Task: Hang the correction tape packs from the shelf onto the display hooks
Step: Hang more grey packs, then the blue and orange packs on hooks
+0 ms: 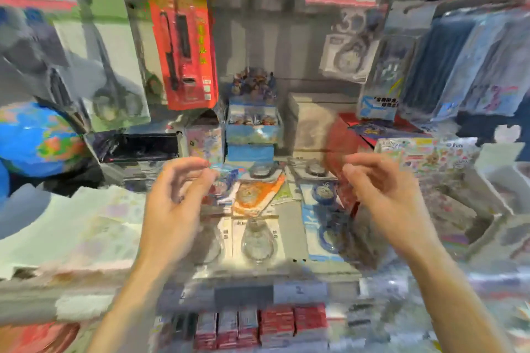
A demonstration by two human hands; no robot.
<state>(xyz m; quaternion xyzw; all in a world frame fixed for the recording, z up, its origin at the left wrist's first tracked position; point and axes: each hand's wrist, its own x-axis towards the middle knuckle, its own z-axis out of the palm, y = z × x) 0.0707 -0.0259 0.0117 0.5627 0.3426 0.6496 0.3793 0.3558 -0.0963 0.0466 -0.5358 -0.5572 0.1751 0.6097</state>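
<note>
Several correction tape packs lie flat on the shelf: a white one in front, an orange one, a blue one to the right and a blue-red one. My left hand hovers over the left of the pile with its fingers loosely curled, fingertips close to the blue-red pack. My right hand hovers over the right side in the same loose curl. Neither hand plainly holds anything; the picture is blurred. A similar pack hangs on the back wall at upper right.
A red carded item and scissors packs hang at upper left. Blue pen packs hang at right. Boxes stand at the shelf's back, a globe at far left, and a red box beside my right hand.
</note>
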